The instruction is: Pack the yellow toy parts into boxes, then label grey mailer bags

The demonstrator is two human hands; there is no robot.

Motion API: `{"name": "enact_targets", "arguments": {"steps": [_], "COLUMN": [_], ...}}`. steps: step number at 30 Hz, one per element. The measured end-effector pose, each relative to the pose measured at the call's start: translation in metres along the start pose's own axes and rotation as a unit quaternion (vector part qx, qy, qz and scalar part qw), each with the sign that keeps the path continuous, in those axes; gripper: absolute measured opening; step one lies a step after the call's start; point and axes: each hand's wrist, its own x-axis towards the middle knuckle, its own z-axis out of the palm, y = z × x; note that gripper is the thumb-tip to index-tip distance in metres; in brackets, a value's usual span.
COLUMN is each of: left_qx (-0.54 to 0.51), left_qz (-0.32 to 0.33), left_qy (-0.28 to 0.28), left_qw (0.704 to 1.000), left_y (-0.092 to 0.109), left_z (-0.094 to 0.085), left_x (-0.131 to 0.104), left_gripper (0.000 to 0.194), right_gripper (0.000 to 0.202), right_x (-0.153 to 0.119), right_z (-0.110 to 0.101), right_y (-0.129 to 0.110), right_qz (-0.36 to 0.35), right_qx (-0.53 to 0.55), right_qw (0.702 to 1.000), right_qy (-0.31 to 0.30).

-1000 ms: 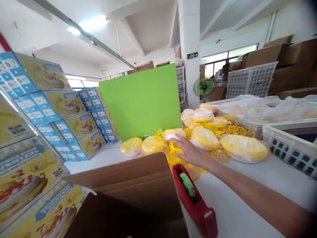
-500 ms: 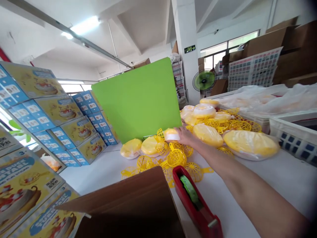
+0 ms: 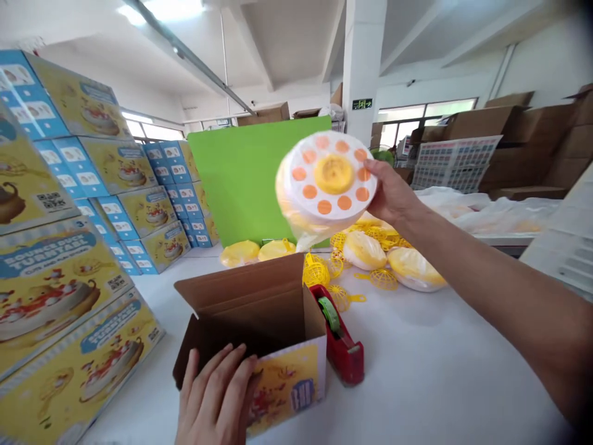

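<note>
My right hand [image 3: 393, 188] grips the edge of a bagged round toy [image 3: 334, 176], raised above the table. The toy's white face, with orange dots and a yellow centre, is turned toward me. Below it stands an open cardboard box [image 3: 287, 377] with yellow printed sides and a dark interior. My left hand [image 3: 215, 392] rests over the near side of this box, fingers slightly spread at its rim. Beside the box's right side lies a red tape dispenser [image 3: 345, 352] with green tape.
Stacked printed boxes [image 3: 50, 278] fill the left. A green panel [image 3: 250, 179] stands behind. Bagged yellow toys [image 3: 364, 250] and yellow mesh scoops [image 3: 382, 278] lie across the back of the white table [image 3: 417, 371]. Crates and cartons stand farther right.
My right hand has lifted the bagged toy from the pile toward me. My left hand has come into view at the box. The view has shifted, showing more of the box.
</note>
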Motion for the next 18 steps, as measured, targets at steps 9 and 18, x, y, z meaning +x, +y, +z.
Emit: {"name": "enact_targets", "arguments": {"steps": [9,18], "left_qx": [0.129,0.064], "left_qz": [-0.077,-0.069], "left_qy": [-0.026,0.042], "left_qw": [0.988,0.995], "left_y": [0.029,0.026], "left_z": [-0.017,-0.009], "left_x": [-0.018,-0.001], "left_gripper": [0.043,0.041], "right_gripper": [0.08,0.045], "right_x": [-0.059,-0.033], "right_z": [0.131,0.102], "right_y": [-0.075,-0.021], "right_qz": [-0.138,-0.145], "right_qx": [-0.085,-0.154], "right_qw": [0.922,0.923], "right_qy": [-0.351,-0.322]}}
